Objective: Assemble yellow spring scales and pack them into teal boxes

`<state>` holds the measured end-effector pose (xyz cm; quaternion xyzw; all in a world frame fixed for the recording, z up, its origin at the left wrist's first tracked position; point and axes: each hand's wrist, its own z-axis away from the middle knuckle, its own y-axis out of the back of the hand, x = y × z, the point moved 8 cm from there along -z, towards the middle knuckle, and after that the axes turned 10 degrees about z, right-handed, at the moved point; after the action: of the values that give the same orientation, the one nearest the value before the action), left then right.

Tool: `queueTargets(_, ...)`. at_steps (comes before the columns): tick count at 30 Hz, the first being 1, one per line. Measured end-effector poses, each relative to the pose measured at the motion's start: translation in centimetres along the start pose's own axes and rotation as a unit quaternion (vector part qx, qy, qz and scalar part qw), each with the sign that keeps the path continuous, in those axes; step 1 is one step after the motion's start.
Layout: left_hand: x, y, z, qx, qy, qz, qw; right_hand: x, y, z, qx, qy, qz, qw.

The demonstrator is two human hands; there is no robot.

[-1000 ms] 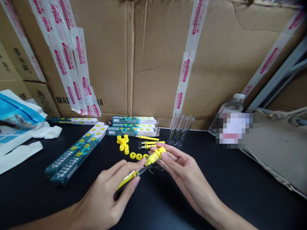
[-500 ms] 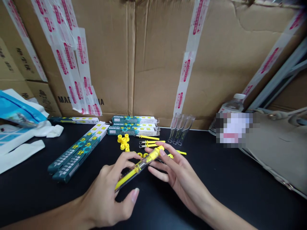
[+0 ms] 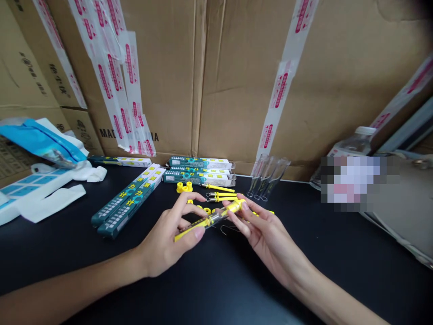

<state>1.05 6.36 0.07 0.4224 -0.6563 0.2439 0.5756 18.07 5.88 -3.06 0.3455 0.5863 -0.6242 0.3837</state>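
A spring scale (image 3: 211,220), a clear tube with a yellow rod inside, lies slantwise between my hands. My left hand (image 3: 169,239) grips its lower end, thumb pressed along the tube. At the upper end, the fingers of my right hand (image 3: 267,230) are closed around the yellow cap (image 3: 237,206). Just beyond my hands are loose yellow caps (image 3: 184,186), some partly hidden by my fingers. Yellow rods with metal ring ends (image 3: 221,196) lie beside them. A thin wire hook (image 3: 223,230) shows under the tube, near my right fingers.
Three clear tubes (image 3: 267,178) lean against a large cardboard box (image 3: 237,90). Printed green-and-white boxes (image 3: 130,198) lie left and at the back. A white power strip (image 3: 34,185) and blue packet (image 3: 50,140) are far left. A bottle (image 3: 355,144) and grey bag (image 3: 406,194) stand right.
My left thumb has come down onto the tube; before, it stood away from it. The whole view has shifted, with things appearing farther right.
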Motion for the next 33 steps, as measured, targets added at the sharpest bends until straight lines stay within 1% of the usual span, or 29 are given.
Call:
queueTargets(1,-0.4,-0.1,-0.1,-0.016,0.02,0.047,0.999,-0.1,0.2,-0.1,0.008,0.0,-0.001,1.0)
queueTargets(3,-1.3,-0.5,-0.2,-0.055,0.063,0.141,0.986,-0.3,0.5,-0.2,0.019,0.0,0.001,1.0)
queueTargets(4,-1.6,-0.8,-0.1,-0.08,0.078,0.186,0.976,-0.3,0.6,-0.3,0.023,-0.001,0.003,1.0)
queueTargets(7,-2.1,-1.3,0.0,-0.128,0.117,0.299,0.938,-0.2,1.1,-0.6,0.03,-0.008,0.009,0.999)
queueTargets(9,-2.1,-2.0,0.3,-0.177,0.146,0.333,0.915,-0.2,1.4,-0.7,0.031,-0.013,0.013,0.999)
queueTargets(10,-2.0,-2.4,0.4,-0.197,0.158,0.337,0.907,-0.2,1.5,-0.7,0.032,-0.014,0.015,0.999)
queueTargets(11,-1.8,-2.5,0.5,-0.206,0.166,0.334,0.905,-0.2,1.6,-0.8,0.032,-0.014,0.018,0.999)
queueTargets(12,-1.6,-2.5,0.5,-0.205,0.168,0.329,0.906,-0.3,1.6,-0.8,0.032,-0.013,0.021,0.999)
queueTargets(14,-0.7,-2.3,0.4,-0.193,0.15,0.309,0.919,-0.6,1.7,-0.8,0.031,-0.012,0.024,0.999)
queueTargets(18,0.7,-2.8,0.7,-0.22,0.125,0.279,0.926,-0.8,1.7,-0.9,0.03,-0.014,0.023,0.999)
queueTargets(22,0.9,-3.5,1.1,-0.23,0.116,0.282,0.924,-1.0,1.7,-0.9,0.028,-0.008,0.039,0.999)
queueTargets(25,0.5,-3.7,1.1,-0.208,0.105,0.256,0.938,-1.4,1.6,-1.0,0.024,-0.002,0.048,0.999)
queueTargets(28,0.1,-3.4,1.3,-0.177,0.09,0.158,0.967,-2.1,1.3,-0.9,0.018,0.009,0.058,0.998)
queueTargets(30,0.1,-3.3,1.6,-0.174,0.056,0.041,0.982,-2.5,1.1,-0.8,0.009,0.015,0.068,0.998)
queueTargets(31,0.2,-3.3,1.8,-0.174,0.027,-0.024,0.984,-2.6,1.0,-0.8,0.003,0.017,0.074,0.997)
queueTargets(32,0.2,-3.4,2.2,-0.184,0.003,-0.09,0.979,-2.7,0.8,-0.7,-0.005,0.019,0.081,0.997)
queueTargets(33,0.2,-3.4,2.4,-0.181,-0.017,-0.135,0.974,-2.8,0.7,-0.6,-0.013,0.02,0.087,0.996)
